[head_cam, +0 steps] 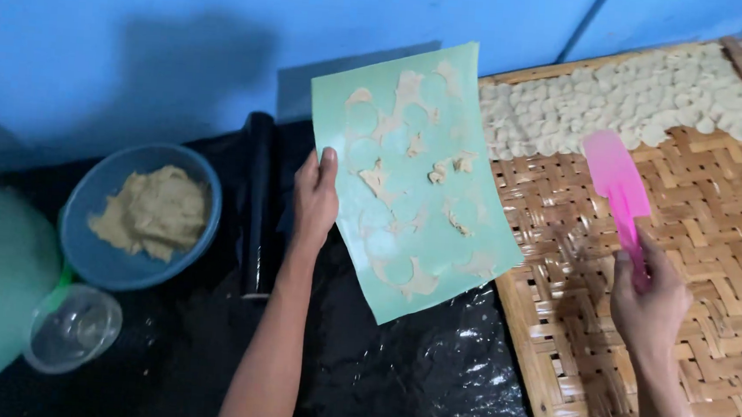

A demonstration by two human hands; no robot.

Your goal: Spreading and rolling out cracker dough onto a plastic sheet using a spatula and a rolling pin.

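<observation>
Left hand (314, 198) gripped green sheet (415, 175) by its left edge, thumb on top, sheet held tilted above black plastic (429, 369) on worktop. Dough scraps (443, 172) clung to sheet (round holes cut between them). Right hand (648, 297) closed around pink spatula (617, 193), blade pointing away from fingers, over woven tray (716, 259). Pale dough rounds (631, 100) lay beyond blade. Blue bowl of dough (140, 216) sat left of left fingers.

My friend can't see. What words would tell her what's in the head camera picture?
A left hand holds up a green sheet with scraps of dough stuck on it, while the right hand holds a pink spatula over a woven tray lined with small dough discs. A blue bowl of dough sits at the left.
</observation>
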